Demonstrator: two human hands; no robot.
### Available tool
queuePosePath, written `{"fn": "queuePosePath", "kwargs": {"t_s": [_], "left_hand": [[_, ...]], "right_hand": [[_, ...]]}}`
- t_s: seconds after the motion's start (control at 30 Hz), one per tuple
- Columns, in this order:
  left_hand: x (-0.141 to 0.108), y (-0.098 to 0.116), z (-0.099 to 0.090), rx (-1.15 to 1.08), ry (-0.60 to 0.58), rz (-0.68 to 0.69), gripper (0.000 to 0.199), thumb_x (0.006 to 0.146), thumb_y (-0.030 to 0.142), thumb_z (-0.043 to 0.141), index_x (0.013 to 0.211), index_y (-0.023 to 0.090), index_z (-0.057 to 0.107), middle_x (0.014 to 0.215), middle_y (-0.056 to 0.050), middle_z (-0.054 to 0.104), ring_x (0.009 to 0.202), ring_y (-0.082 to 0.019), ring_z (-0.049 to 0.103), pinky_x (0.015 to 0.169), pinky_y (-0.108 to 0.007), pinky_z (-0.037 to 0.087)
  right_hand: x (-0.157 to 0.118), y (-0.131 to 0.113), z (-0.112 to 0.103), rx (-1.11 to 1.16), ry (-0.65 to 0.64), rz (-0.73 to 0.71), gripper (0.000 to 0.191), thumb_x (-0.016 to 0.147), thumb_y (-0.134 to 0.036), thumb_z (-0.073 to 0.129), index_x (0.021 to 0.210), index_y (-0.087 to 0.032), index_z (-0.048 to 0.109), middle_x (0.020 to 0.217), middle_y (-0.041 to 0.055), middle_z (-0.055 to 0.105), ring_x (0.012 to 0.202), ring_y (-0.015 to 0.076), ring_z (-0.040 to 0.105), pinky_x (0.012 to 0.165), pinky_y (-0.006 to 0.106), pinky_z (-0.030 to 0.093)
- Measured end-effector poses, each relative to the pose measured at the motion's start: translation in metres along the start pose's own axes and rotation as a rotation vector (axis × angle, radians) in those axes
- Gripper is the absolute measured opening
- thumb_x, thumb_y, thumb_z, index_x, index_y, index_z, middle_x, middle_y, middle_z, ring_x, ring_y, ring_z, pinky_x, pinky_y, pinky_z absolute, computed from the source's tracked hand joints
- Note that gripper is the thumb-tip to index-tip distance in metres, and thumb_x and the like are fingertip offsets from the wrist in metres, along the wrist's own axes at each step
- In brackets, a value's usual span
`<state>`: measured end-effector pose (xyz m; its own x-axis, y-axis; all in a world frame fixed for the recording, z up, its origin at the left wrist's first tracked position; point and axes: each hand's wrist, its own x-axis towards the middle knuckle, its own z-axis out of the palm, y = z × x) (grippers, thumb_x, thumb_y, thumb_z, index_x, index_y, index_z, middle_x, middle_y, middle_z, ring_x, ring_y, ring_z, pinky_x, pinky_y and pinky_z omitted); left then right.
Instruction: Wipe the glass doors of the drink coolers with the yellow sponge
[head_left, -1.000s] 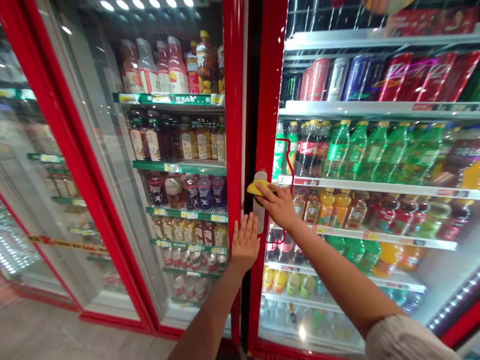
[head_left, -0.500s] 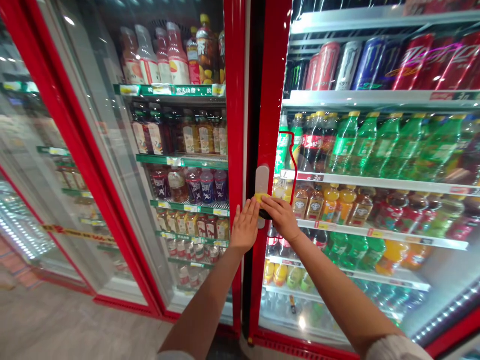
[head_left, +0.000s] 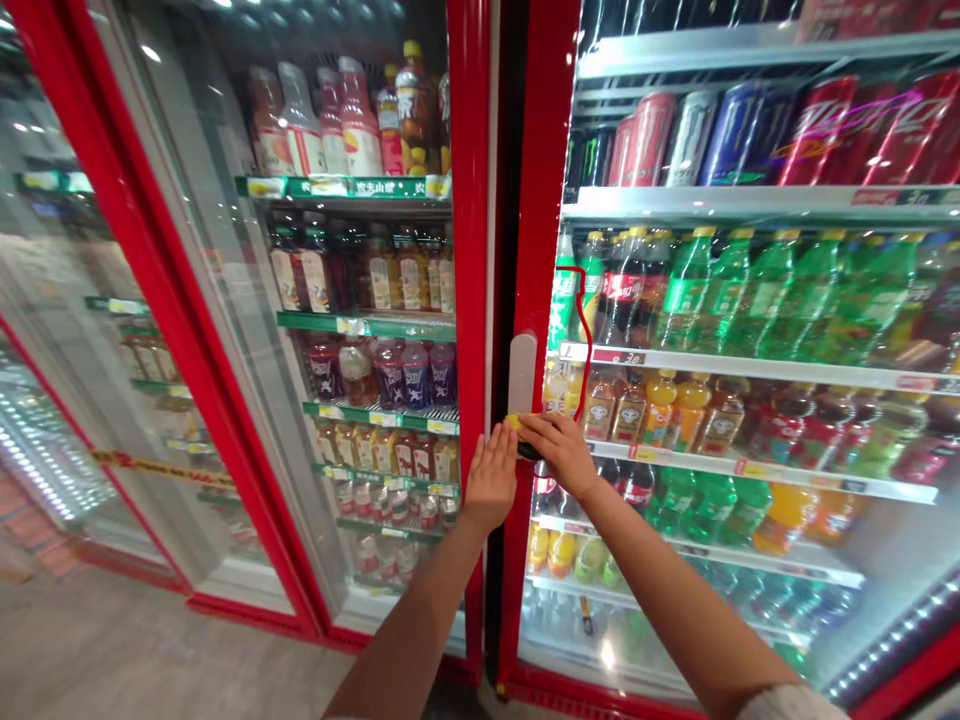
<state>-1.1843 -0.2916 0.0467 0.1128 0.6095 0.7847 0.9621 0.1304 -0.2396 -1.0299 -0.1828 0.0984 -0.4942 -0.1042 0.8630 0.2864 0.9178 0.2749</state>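
Observation:
My right hand (head_left: 559,448) bends over a small yellow-and-black thing (head_left: 514,420) against the grey door handle (head_left: 523,370). Its kind I cannot make out, since my fingers cover most of it. The handle sits on the red frame (head_left: 538,250) of the right fridge door, and its lower part is hidden. Beside it, my left hand (head_left: 491,478) lies flat with straight fingers. Those fingertips reach the edge of the yellow part; whether they press on it I cannot tell.
Behind the right glass stand green bottles (head_left: 772,290) and energy drink cans (head_left: 735,135) on lit shelves. Juice bottles (head_left: 352,120) fill the left fridge. A dark gap (head_left: 504,250) separates the two fridges. Grey floor (head_left: 187,660) shows at lower left.
Both hands have slid a little way down the handle along with the yellow-and-black thing. More of the handle's upper part shows. The doors stay as they were.

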Motion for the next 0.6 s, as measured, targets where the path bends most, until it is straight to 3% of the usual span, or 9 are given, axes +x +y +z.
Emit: {"fn": "queuePosePath", "kwargs": {"t_s": [0.2, 0.33, 0.47, 0.6], "left_hand": [[0.087, -0.027, -0.040, 0.003, 0.032, 0.009, 0.075, 0.093, 0.009, 0.038, 0.163, 0.010, 0.011, 0.168, -0.015, 0.024, 0.158, -0.024, 0.015, 0.129, -0.050, 0.022], [0.127, -0.041, -0.061, -0.015, 0.103, 0.050, 0.072, 0.096, 0.009, 0.036, 0.163, 0.009, 0.010, 0.169, -0.016, 0.023, 0.158, -0.023, 0.013, 0.129, -0.051, 0.021], [0.130, -0.045, -0.065, -0.038, 0.119, 0.054, 0.076, 0.094, 0.007, 0.036, 0.164, 0.012, 0.005, 0.169, -0.015, 0.023, 0.158, -0.023, 0.015, 0.128, -0.052, 0.022], [0.094, -0.039, -0.049, -0.043, 0.073, 0.061, 0.076, 0.093, 0.004, 0.035, 0.164, 0.014, 0.009, 0.167, -0.014, 0.028, 0.157, -0.022, 0.019, 0.127, -0.051, 0.025]], "right_hand": [[0.079, 0.035, -0.029, -0.069, 0.053, 0.023, 0.034, 0.101, -0.015, 0.052, 0.126, -0.027, 0.072, 0.133, 0.0080, 0.069, 0.119, 0.0231, 0.059, 0.103, 0.041, 0.050], [0.118, 0.050, -0.044, -0.066, 0.068, 0.038, 0.038, 0.101, -0.015, 0.050, 0.131, -0.030, 0.069, 0.136, 0.0059, 0.068, 0.120, 0.0240, 0.057, 0.105, 0.043, 0.048], [0.118, 0.047, -0.043, -0.041, 0.084, 0.072, 0.041, 0.102, -0.016, 0.048, 0.133, -0.032, 0.068, 0.137, 0.0050, 0.067, 0.118, 0.0248, 0.057, 0.105, 0.045, 0.049], [0.079, 0.031, -0.024, 0.000, 0.070, 0.094, 0.043, 0.099, -0.014, 0.053, 0.135, -0.033, 0.066, 0.137, 0.0070, 0.066, 0.119, 0.0256, 0.056, 0.104, 0.046, 0.049]]}}
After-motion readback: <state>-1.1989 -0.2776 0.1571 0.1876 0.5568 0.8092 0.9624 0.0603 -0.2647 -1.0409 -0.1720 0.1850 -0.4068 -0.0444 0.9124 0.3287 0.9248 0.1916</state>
